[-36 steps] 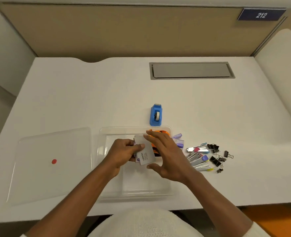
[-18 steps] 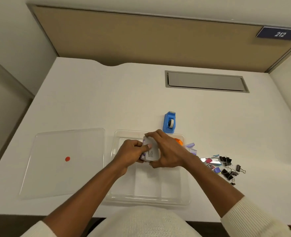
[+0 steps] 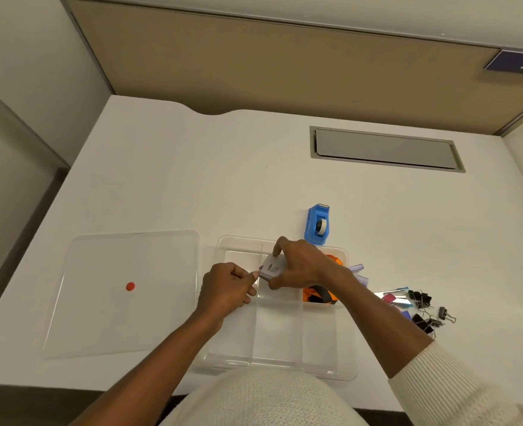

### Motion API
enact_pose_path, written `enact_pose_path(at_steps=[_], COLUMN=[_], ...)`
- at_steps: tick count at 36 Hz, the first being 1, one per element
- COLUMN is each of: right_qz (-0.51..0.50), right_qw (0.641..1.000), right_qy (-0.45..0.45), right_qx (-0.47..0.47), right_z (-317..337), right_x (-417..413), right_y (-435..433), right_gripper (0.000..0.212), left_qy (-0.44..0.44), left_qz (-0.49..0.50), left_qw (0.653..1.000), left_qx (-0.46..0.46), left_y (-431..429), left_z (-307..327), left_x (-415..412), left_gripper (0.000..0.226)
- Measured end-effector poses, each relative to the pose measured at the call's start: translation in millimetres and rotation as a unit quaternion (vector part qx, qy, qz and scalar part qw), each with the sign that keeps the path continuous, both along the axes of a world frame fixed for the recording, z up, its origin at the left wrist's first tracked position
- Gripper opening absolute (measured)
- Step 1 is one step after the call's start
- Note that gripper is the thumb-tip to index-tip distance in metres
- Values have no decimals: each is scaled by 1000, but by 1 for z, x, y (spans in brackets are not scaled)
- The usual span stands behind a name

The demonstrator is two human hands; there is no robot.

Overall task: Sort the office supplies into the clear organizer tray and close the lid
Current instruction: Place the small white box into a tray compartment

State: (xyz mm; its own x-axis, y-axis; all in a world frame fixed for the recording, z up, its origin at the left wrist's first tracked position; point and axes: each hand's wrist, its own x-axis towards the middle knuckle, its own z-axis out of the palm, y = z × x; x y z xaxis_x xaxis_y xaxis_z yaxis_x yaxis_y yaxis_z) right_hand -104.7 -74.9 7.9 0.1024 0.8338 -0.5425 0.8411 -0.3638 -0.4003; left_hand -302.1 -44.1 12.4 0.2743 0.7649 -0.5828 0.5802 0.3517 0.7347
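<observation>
One clear organizer tray [image 3: 284, 361] sits on the white desk [image 3: 192, 179] at the near edge, divided into compartments — I count six, two rows of three, though the clear walls make that hard to confirm. One flat clear lid [image 3: 124, 293] lies just to its left, apart from it, with a single red dot [image 3: 130, 286] on it. One blue tape dispenser [image 3: 318, 224] stands just behind the tray's far rim.

Both hands meet over the tray's far middle compartment. The right hand [image 3: 300, 262] grasps a small pale box [image 3: 273, 267] between thumb and fingers; it carries dark print too small to read. The left hand [image 3: 227, 289] is curled, its thumb and forefinger pinching at the box's left edge, where a sliver of purple shows.

An orange-and-black item [image 3: 320, 295] lies in the far right compartment, largely hidden under the right wrist, so its kind cannot be told. To the right of the tray, two translucent purple pieces [image 3: 358, 273] poke out beside the forearm. Farther right lies a pile of small coloured pieces [image 3: 395, 299] and black binder clips [image 3: 423, 309] — at least five clips, some overlapping, some covered by the cream sleeve [image 3: 457, 385].

On the partition, a dark blue sign [image 3: 521, 63] reads "212". One grey hatch [image 3: 386, 149] is set in the desk.
</observation>
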Motion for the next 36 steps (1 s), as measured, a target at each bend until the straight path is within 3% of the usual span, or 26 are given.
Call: enact_pose_path(at_steps=[8,16,22,27,36], right_qz=[66,128,112,117,115], right_qw=[996,984,989,987,984], right_qy=[-39,-121,-82,-83,-97], right_qx=[-35,37,51,71,91], right_z=[3,-11,-15,-12,-14], right_x=[-5,-19,-20,-17,-25], right_y=[2,-12,-23,-26,-22], right_gripper=[79,74,67,42,47], left_qy=[62,141,176,186,195], left_qz=[-87,-146,-156,-152,-154], left_qw=[991,966,955,954,950], left_qx=[83,159,178,181,189], left_y=[-3,-9,-11,-12,-12], left_z=[-9,-15,-17,-18,-17], left_x=[4,8,10,11,14], left_gripper=[17,15,11,15,14])
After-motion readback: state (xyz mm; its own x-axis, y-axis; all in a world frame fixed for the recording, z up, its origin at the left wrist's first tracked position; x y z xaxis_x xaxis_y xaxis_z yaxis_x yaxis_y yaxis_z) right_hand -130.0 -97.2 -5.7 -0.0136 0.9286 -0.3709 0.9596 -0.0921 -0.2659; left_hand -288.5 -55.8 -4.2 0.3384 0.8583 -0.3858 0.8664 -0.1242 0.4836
